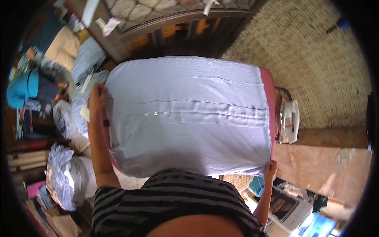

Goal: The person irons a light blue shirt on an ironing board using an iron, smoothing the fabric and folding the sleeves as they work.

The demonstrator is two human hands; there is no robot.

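Note:
A light blue button-front garment (189,87) lies spread over a dark pink padded board (268,89), its button strip running left to right across the middle. A few small white buttons show near its left part. My left hand (97,96) is closed on the garment's far left edge, the fingertips partly hidden. At the near right corner, my right hand (270,170) pinches the garment's hem. Fine creases cross the cloth around the strip and toward the right. Beyond the board's right end stands a white iron (290,120) with an orange light glowing on it.
Stuffed plastic bags (73,177) and piled cloth (85,59) crowd the left side. A woven mat wall (300,51) rises at the far right, above a wooden surface (316,166). Near right sits a grey boxy appliance (290,205). A dark wooden frame (185,21) stands behind the board.

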